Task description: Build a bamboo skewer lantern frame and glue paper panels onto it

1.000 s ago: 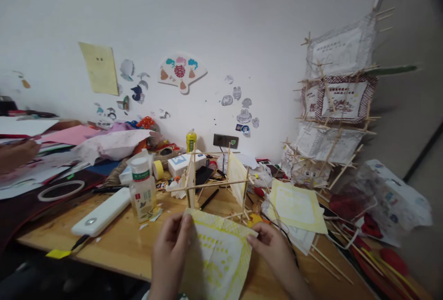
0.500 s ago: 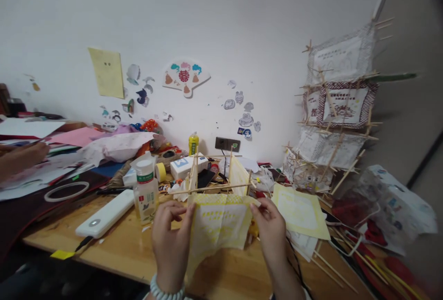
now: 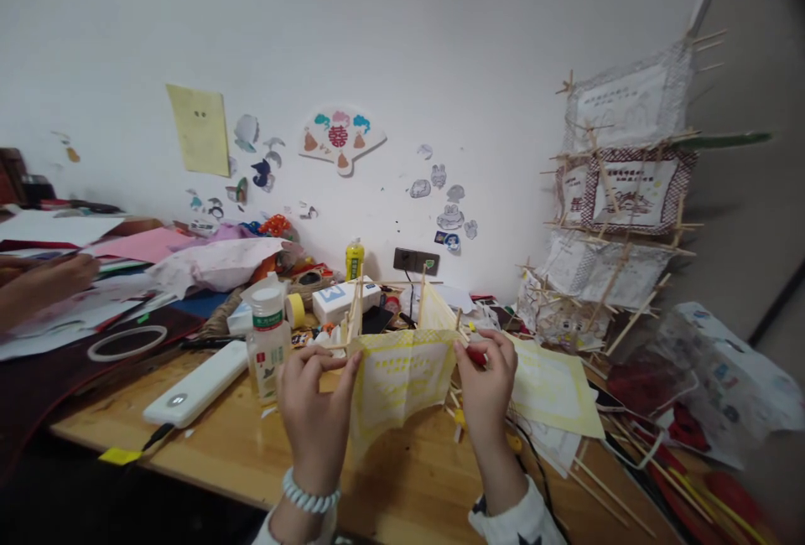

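A yellow-and-white printed paper sheet (image 3: 402,373) hangs between my two hands, its upper edge against a frame of thin wooden sticks (image 3: 355,310). My left hand (image 3: 318,402) pinches the sheet's upper left corner and wears a pale coiled band at the wrist. At the upper right corner, my right hand (image 3: 487,377) is closed on the paper. Behind it, another yellow panel (image 3: 440,308) is fixed to the frame's right side. The sheet's lower edge curves free above the wooden table (image 3: 415,486).
A clear bottle (image 3: 267,344) and a white power bank (image 3: 198,386) stand left of my hands. Another yellow sheet (image 3: 553,386) and loose sticks (image 3: 613,495) lie right. A tall stick-and-paper lantern (image 3: 629,193) rises at back right. Another person's hand (image 3: 56,285) is at far left.
The sheet has been raised, and its upper edge now covers the frame's front stick. My right hand has moved up slightly. The other person's hand has shifted a little.
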### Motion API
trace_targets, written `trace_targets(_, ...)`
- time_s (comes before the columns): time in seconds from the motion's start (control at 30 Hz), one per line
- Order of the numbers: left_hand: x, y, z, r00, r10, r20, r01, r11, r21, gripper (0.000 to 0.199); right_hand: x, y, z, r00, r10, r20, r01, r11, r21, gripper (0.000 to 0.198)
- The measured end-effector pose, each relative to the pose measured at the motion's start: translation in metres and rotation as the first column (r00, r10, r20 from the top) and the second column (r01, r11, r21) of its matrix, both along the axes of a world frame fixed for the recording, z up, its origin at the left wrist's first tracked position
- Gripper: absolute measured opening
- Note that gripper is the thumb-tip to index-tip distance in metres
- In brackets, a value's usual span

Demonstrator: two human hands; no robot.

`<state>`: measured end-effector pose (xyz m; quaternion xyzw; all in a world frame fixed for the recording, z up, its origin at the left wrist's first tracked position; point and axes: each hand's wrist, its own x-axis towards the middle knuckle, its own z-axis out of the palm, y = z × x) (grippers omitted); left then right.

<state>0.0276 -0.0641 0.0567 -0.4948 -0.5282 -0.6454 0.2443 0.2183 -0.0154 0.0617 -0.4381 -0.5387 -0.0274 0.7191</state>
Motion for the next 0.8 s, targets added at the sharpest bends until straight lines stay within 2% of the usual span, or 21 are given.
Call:
trace_targets(0.17,0.0002,0.0031,0.0005,0.996,0.085,-0.006,-0.086,0.996,-0.016,0.029,-0.004,0.0039,-0.0012,1.0,-0.01,-0.012,0.01,1.0,-0.02,0.022)
trace_targets(0.3,0.001,0.0034,0.0014,0.991,0.133,-0.014,-0.134,0.991,-0.024,0.029,-0.0054,0.0039,0.0017,0.999,-0.051,0.005,0.051,0.999,0.01,0.022)
trace_targets(0.47,0.0023,0.0039,0.0018,0.985,0.167,-0.041,-0.168,0.985,-0.024,0.028,-0.0069,0.0026,0.0059,0.998,-0.056,0.009,0.056,0.998,0.03,0.019)
trace_targets(0.63,0.0016,0.0067,0.0021,0.977,0.21,-0.033,-0.21,0.978,-0.001,0.031,-0.0073,0.0056,0.0026,0.998,-0.056,0.034,0.054,0.998,0.035,0.018)
trace_targets(0.8,0.0018,0.0104,0.0014,0.964,0.249,-0.092,-0.248,0.969,0.015,0.029,-0.0083,0.0082,0.0009,0.998,-0.049,0.041,0.048,0.999,0.023,0.017)
